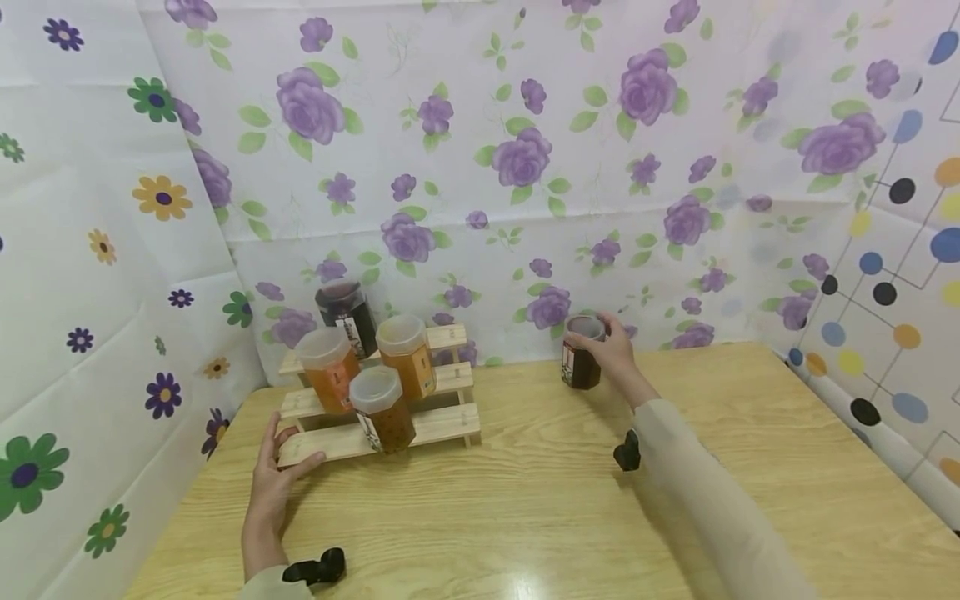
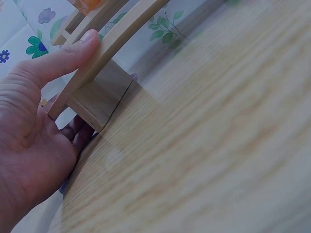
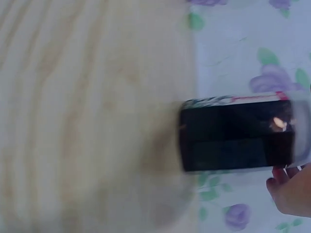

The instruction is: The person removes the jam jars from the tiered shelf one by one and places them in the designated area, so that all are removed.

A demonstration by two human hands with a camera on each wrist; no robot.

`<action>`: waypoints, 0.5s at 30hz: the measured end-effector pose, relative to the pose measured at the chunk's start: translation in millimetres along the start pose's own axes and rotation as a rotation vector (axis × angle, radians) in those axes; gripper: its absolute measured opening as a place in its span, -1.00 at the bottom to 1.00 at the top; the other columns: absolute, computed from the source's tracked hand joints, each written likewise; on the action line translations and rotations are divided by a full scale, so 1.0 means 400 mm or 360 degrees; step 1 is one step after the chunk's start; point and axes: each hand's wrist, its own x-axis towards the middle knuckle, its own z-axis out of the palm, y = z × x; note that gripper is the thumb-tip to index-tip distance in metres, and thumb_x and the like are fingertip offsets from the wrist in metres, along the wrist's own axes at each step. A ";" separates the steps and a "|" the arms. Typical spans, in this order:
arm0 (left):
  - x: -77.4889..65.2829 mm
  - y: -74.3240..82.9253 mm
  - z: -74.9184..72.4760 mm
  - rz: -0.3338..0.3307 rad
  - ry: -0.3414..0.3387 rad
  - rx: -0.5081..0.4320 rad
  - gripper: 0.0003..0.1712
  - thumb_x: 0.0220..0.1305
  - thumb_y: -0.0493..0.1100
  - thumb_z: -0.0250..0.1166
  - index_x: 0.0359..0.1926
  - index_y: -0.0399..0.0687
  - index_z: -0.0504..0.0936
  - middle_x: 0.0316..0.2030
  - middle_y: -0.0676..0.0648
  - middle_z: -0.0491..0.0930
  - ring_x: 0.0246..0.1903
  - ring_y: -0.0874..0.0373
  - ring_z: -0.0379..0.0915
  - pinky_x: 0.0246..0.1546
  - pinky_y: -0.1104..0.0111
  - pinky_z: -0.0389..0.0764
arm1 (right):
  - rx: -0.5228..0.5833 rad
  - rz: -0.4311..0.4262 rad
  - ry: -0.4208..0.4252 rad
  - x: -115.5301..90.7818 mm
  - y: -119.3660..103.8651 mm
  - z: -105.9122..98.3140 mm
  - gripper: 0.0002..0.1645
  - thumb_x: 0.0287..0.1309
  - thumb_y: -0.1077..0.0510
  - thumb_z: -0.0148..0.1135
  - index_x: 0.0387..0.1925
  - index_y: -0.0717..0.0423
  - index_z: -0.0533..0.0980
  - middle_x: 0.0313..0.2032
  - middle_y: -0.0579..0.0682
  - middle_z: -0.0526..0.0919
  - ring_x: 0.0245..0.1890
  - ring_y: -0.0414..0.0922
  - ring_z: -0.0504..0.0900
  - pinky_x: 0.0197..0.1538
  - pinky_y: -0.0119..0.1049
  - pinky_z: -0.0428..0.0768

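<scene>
A three-step wooden rack (image 1: 442, 423) stands at the left of the table. My left hand (image 1: 272, 482) grips the left end of its lowest step. In the left wrist view, the thumb (image 2: 73, 56) lies along the top of the plank (image 2: 104, 48) and the other fingers are tucked behind the end block. Well to the right of the rack, my right hand (image 1: 617, 354) holds a dark jar (image 1: 581, 367) upright by its lid end. In the right wrist view, this jar (image 3: 233, 136) shows a pale label, with fingertips (image 3: 279, 175) at the lid.
Several lidded jars stand on the rack: a dark one (image 1: 356, 325) on top, two orange ones (image 1: 330, 375) on the middle step, a brown one (image 1: 386, 421) at the front. A flowered sheet (image 1: 480, 167) hangs behind the wooden table (image 1: 480, 517), with patterned sheets at both sides.
</scene>
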 end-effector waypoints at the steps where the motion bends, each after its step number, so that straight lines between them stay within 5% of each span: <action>1: 0.001 -0.001 0.000 -0.0002 0.0001 0.0001 0.23 0.18 -0.27 0.40 0.53 0.48 -0.28 0.15 0.40 0.19 0.52 -0.02 -0.35 0.49 -0.03 -0.15 | -0.0001 -0.0018 0.0009 0.000 -0.012 -0.001 0.15 0.13 -0.17 0.37 0.51 0.14 -0.05 0.49 0.18 0.07 0.50 0.15 0.05 0.50 0.04 0.11; 8: -0.001 -0.002 -0.001 -0.0019 0.0012 -0.0014 0.24 0.17 -0.28 0.41 0.53 0.49 -0.27 0.19 0.34 0.19 0.51 -0.02 -0.33 0.49 -0.03 -0.14 | -0.0148 -0.0210 0.0158 -0.007 -0.106 0.022 0.13 0.13 -0.23 0.34 0.50 0.14 -0.01 0.50 0.11 0.08 0.52 0.11 -0.01 0.52 0.05 0.05; 15: 0.003 0.003 0.002 -0.0020 0.0008 -0.0018 0.24 0.17 -0.28 0.40 0.52 0.54 -0.27 0.34 0.13 0.13 0.51 -0.02 -0.31 0.49 -0.02 -0.11 | -0.0082 -0.0280 0.0057 -0.011 -0.189 0.099 0.06 0.11 -0.20 0.36 0.47 0.14 0.09 0.43 0.13 0.23 0.47 0.12 0.15 0.49 0.00 0.17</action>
